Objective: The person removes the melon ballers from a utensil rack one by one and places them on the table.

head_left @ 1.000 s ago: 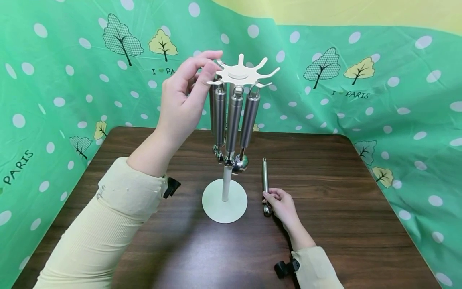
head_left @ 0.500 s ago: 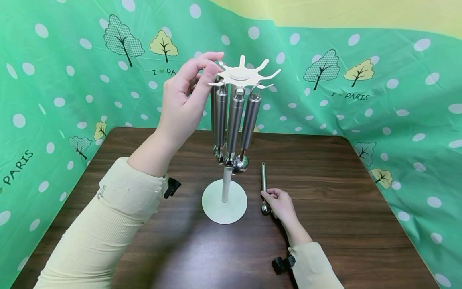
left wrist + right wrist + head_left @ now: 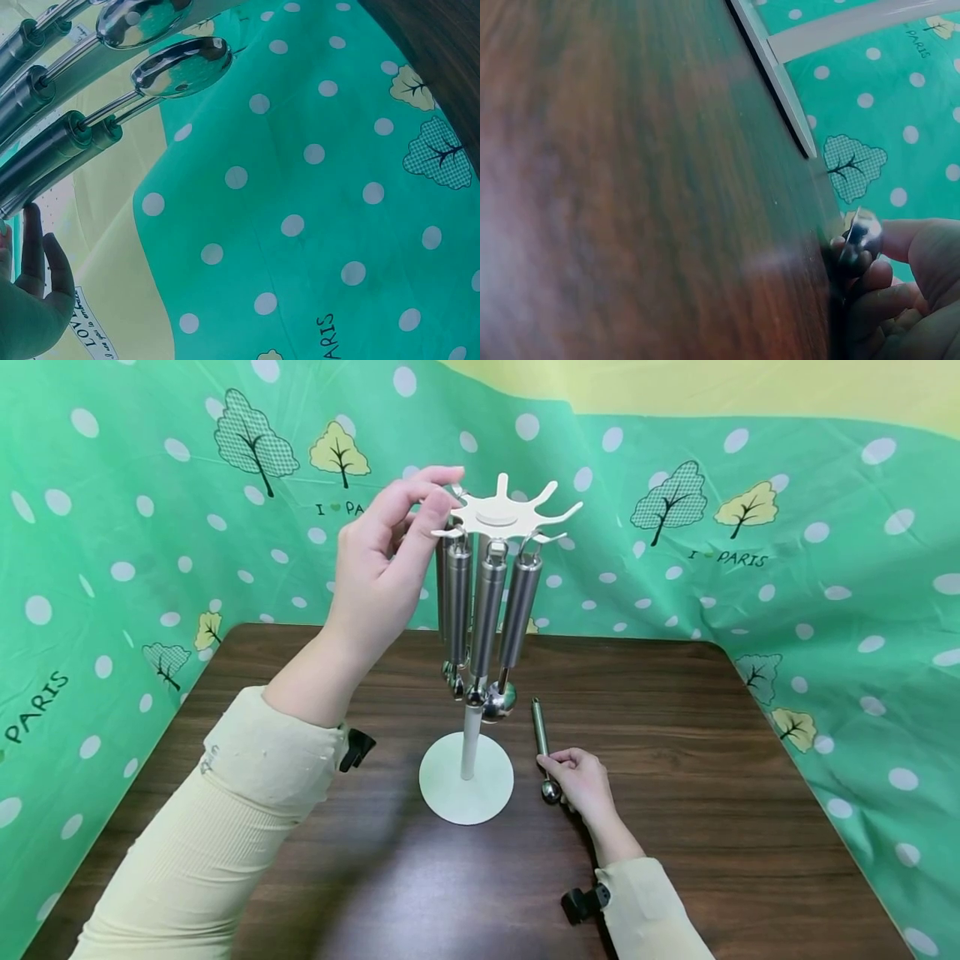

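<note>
A white rack (image 3: 495, 514) with curved prongs stands on a post over a round base (image 3: 465, 802). Several steel-handled utensils (image 3: 487, 610) hang from its near and left side. My left hand (image 3: 382, 552) pinches the rack's left edge between thumb and fingers, beside the hanging handles; its fingertips are partly hidden. In the left wrist view, polished oval spoon bowls (image 3: 184, 67) hang beyond that hand. My right hand (image 3: 588, 785) pinches a small steel spoon (image 3: 540, 727) near its round bowl, low at the table, handle pointing away. The bowl (image 3: 861, 240) shows between the fingers in the right wrist view.
The dark wooden table (image 3: 712, 793) has rounded back corners. A green dotted cloth (image 3: 825, 568) with printed trees hangs behind it and at both sides. Several rack prongs at the back and right carry no utensil.
The spoon in my right hand has shifted a little left, and its handle end has swung left toward the rack. My left hand and the rack have hardly moved.
</note>
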`<state>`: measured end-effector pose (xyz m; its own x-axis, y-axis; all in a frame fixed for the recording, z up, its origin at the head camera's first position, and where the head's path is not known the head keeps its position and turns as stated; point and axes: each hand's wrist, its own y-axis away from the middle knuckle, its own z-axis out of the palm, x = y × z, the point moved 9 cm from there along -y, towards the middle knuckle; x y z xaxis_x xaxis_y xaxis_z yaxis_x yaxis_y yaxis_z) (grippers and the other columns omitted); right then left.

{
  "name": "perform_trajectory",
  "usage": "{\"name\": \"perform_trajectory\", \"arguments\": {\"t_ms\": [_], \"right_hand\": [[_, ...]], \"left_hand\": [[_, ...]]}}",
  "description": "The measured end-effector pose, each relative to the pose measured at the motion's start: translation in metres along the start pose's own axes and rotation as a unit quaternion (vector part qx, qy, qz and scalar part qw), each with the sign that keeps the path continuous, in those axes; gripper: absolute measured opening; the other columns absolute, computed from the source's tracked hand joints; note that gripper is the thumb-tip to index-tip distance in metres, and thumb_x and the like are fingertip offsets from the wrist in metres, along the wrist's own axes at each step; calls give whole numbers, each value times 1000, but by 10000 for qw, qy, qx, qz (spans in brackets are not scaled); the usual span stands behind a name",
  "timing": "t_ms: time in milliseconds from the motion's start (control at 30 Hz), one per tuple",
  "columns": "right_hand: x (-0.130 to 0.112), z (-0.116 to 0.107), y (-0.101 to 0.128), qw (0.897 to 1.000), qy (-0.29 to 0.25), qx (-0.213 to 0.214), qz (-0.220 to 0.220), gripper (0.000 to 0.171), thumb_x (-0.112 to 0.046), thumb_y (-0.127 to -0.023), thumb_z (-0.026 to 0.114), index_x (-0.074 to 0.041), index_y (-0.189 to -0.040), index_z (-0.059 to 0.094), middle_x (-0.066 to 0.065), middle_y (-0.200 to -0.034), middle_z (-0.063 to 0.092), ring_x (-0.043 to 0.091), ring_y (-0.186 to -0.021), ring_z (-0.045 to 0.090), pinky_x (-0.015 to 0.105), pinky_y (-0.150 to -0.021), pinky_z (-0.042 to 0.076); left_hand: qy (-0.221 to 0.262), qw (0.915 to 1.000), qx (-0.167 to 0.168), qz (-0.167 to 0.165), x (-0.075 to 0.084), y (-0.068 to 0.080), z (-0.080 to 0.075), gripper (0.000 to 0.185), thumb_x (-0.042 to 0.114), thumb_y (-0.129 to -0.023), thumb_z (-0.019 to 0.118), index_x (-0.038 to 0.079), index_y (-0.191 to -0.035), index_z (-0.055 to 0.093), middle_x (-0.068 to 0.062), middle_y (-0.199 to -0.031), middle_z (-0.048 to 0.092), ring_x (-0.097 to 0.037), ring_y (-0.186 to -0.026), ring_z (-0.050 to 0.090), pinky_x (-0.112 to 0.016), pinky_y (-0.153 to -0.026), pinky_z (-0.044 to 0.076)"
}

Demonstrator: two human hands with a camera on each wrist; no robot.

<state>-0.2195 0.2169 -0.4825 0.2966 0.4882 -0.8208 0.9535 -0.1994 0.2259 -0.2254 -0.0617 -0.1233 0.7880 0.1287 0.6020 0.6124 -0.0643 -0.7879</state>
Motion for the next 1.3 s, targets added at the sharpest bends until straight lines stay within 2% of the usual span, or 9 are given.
{"name": "perform_trajectory", "arguments": {"t_ms": [67,267,433,733,1000,1067,1167,1233,1300], "right_hand": [[0,0,0,10000,2,51,-25,30,-30,-88,73,-2,-102,70,-5,-63,63,7,-36,44,24,-37,39],[1,1,0,9999,-105,103,-50,28,-27,-88,74,-4,-102,69,-4,-64,61,7,-35,45,24,-35,39],[1,1,0,9995,-284,59,-93,29,-27,-88,74,-3,-103,68,-4,-63,59,7,-34,45,24,-34,39],[2,-2,1,9945,-1039,-51,-85,34,-25,-90,73,2,-108,65,-4,-66,57,5,-37,44,21,-32,36],[-13,-17,9,9874,-1555,64,-284,32,-21,-93,69,5,-111,63,-3,-70,60,5,-43,46,19,-38,39],[-23,-22,13,9845,-1697,64,-439,29,-19,-94,68,5,-111,62,-2,-69,60,6,-44,47,18,-39,39],[-37,-28,18,9810,-1843,48,-603,25,-16,-95,66,4,-109,61,0,-69,61,7,-44,47,18,-40,40],[-46,-31,23,9801,-1864,13,-681,22,-16,-96,65,2,-108,62,0,-70,62,7,-45,47,18,-41,41],[-54,-34,27,9798,-1857,1,-744,21,-16,-96,65,2,-107,62,-1,-71,63,8,-45,47,19,-41,41]], "left_hand": [[29,10000,2,-3,0,0,-1,21,10,-102,51,-8,-98,60,-9,-128,66,-17,-62,61,-23,-54,37],[-57,10000,-26,-64,-1,0,0,21,13,-102,51,-5,-98,60,-6,-129,66,-15,-55,47,-23,-51,37],[-68,10000,-16,-15,-1,0,0,21,12,-102,50,-6,-98,60,-6,-128,66,-15,-55,46,-23,-51,37],[31,10000,-16,53,-2,-1,0,23,12,-102,49,-7,-98,61,-10,-127,67,-14,-52,46,-23,-51,36],[165,9997,-31,-189,-3,-2,0,23,13,-102,49,-6,-99,63,-8,-127,66,-14,-55,45,-24,-53,37],[274,9991,-59,-316,-3,-2,0,23,12,-101,49,-6,-100,63,-7,-128,66,-14,-60,53,-24,-57,39],[267,9985,-135,-453,-3,-3,0,24,13,-101,49,-5,-99,63,-6,-130,65,-12,-84,66,-25,-62,41],[164,9984,-223,-498,-2,-3,0,24,14,-102,49,-5,-101,64,-5,-132,65,-12,-99,65,-25,-63,41],[17,9983,-323,-495,-1,-3,0,25,15,-102,48,-4,-105,64,-4,-133,64,-11,-106,62,-25,-64,43]]}}
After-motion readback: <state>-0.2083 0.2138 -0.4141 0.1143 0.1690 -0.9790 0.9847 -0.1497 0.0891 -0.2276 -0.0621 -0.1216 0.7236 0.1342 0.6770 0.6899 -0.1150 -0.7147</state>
